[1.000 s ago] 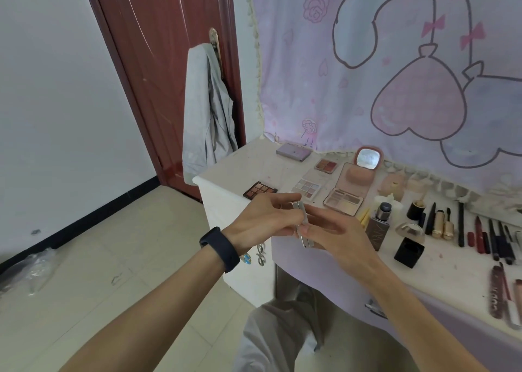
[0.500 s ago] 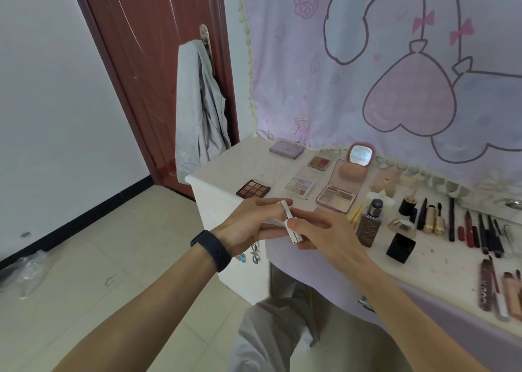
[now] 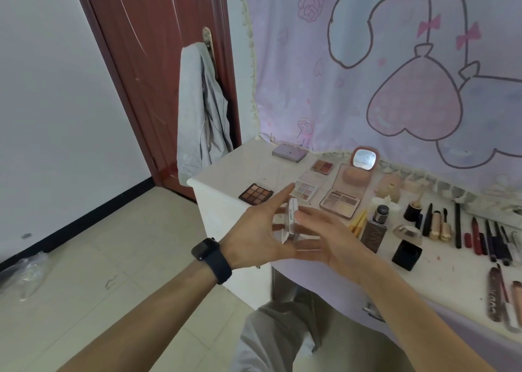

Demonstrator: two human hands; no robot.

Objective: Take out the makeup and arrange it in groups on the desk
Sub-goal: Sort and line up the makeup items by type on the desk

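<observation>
A person in grey trousers [image 3: 282, 340] reaches both forearms forward, a dark watch [image 3: 210, 258] on the left wrist, and holds a small white compact [image 3: 291, 216] on edge in the air at the front edge of the desk [image 3: 220, 175], near its left corner. The left hand [image 3: 254, 236] is spread wide, its fingers [image 3: 285, 193] nearly straight and fanned against the case's far side. The right hand [image 3: 333, 241] lies flat, its fingers [image 3: 308, 219] straight and touching the near side; whether its thumb pinches the pale lower leaf cannot be told. The compact looks light, rigid and smooth, probably hinged, so it is best taken by its 2 long edges and set down flat rather than dropped, since pressed powder may crack. Beyond it on the desk lie a brown 9-pan palette [image 3: 255, 193], a pale eyeshadow palette [image 3: 306, 188], an open pink mirrored compact [image 3: 346, 191], a small blush palette [image 3: 323, 166] and a lilac case [image 3: 289, 153] toward the back left corner. A row of pencils and tubes [image 3: 480, 236] runs along the right. Behind hang a lilac cartoon curtain [image 3: 395, 61] and a grey garment [image 3: 200, 112] on a red-brown door [image 3: 158, 61].
</observation>
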